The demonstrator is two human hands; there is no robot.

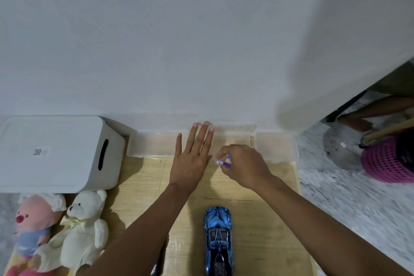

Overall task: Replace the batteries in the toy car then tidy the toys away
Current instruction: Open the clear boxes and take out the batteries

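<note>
- Toy car point(218, 240): blue, glossy, upright on its wheels on the desk point(257, 219), nearest the viewer and untouched. Judged light, rigid and slick on top. Best gripped across the flanks, then turned over to reach the underside.
- Plush toys: white bear point(85, 231) and pink plush point(33, 219), well left of the car. Judged soft and light, safe to grip anywhere.
- Left hand point(190, 163): beyond the car and slightly left, fingers point(205, 134) straight and spread, holding nothing.
- Right hand point(244, 163): beyond the car and slightly right, curled fingers pinching a small purple-and-white item point(220, 162), possibly a battery. Too small to confirm.
- Clear tray point(152, 141): past both hands, against the wall.
- White bin point(56, 152): far left of the car.
</note>
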